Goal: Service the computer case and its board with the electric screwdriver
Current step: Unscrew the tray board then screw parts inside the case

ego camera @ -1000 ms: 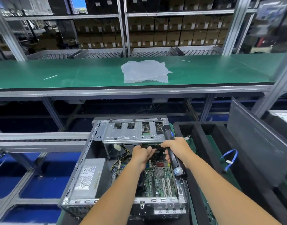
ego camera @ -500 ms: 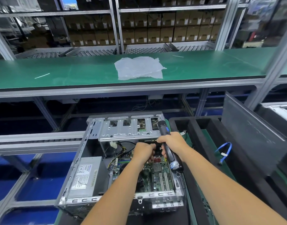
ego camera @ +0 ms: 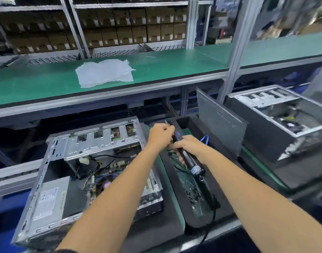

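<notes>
— Though blurred by motion, shows both hands raised over the black foam tray (ego camera: 176,201) beside the open computer case (ego camera: 47,179). Right hand?

— Right hand (ego camera: 188,146) wrapped round the barrel of the electric screwdriver (ego camera: 190,159); tilted, tip end up and away, cord end trailing down toward the near edge.

— And the left?

— Left hand (ego camera: 161,136) curled at the screwdriver's tip, fingers pinched together there. Cannot tell whether pinching the bit or some small part; too blurred.

— Where's the case?

— Lying on its side left of the tray, side panel off. Board (ego camera: 101,179) visible inside, partly hidden under the left forearm. Grey power supply (ego camera: 50,199) in the near left corner, metal drive cage (ego camera: 101,141) along the far side.

— Anything else nearby?

— Blue cable (ego camera: 204,138) just beyond the right hand. Grey panel (ego camera: 218,123) leaning upright behind the tray. Second open case (ego camera: 280,121) further right. Crumpled plastic sheet (ego camera: 105,72) on the green worktop (ego camera: 174,66) above, cartons (ego camera: 120,30) on shelves behind.
</notes>
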